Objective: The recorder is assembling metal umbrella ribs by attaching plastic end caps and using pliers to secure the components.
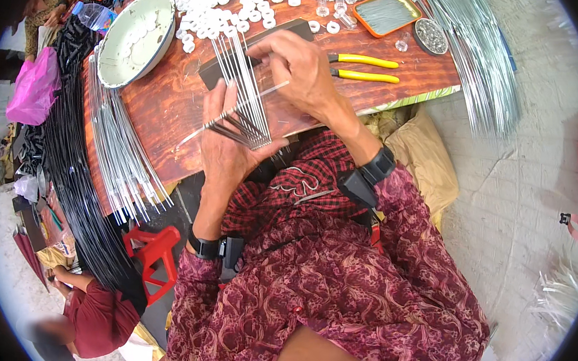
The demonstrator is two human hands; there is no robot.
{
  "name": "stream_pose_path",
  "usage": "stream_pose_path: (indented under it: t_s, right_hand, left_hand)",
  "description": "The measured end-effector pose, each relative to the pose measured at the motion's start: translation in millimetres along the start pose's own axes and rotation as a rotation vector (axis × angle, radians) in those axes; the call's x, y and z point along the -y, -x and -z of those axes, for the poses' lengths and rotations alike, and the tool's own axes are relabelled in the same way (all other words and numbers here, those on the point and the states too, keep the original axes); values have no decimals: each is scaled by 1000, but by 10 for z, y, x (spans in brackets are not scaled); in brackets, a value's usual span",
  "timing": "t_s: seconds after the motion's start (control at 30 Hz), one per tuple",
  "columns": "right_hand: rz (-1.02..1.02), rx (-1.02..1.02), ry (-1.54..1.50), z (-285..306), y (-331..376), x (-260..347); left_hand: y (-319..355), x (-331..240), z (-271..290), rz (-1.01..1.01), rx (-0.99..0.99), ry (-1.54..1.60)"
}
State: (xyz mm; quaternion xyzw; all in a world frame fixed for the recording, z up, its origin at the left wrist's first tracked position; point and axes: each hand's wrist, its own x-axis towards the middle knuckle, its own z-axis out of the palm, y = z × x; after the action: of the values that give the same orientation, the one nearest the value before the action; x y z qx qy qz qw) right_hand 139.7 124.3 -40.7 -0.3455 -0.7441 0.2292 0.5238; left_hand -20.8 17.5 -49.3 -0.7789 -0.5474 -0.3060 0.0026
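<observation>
While the left hand (222, 149) has its fingers clamped on a set of metal rods (245, 95), the right hand (299, 69) works at the far right side of it, fingers bent and close to the rods; can't tell if they're pinching anything. Rod set sits over the near edge of the desk (161, 119), roughly mid-scene: long straight rods run toward the far side, bent section at the near end, between left thumb and fingers. One thin piece crosses the set and sticks out to the right.

Dark bar (302, 30) lies on the desk behind the hands. Pliers (365, 76) with yellow handles just right of the right hand. White rings (244, 11) are scattered at the far side, orange-rimmed tray (376, 35) right of them. Enamel bowl (120, 65) at far left, some white pieces inside. Silver rods (117, 143) hang over the left edge, black strands (85, 164) further left. Another bundle of silver strands (478, 56) at far right. Red stool (153, 261) near left.
</observation>
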Motion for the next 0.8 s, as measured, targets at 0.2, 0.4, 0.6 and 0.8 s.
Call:
stream_pose_path:
  t_s: [0.2,0.4,0.6,0.8]
  right_hand:
    - [-51,180,56,108,366,84]
    - [-56,242,-2,2,386,122]
    - [-116,239,-72,35,359,181]
    - [-33,264,-31,331,252,113]
  left_hand:
    - [36,40,-64,-10,22,-20]
    - [30,76,-72,-22,82,13]
    - [2,26,-16,-22,162,-19]
    - [22,32,-29,-42,154,-28]
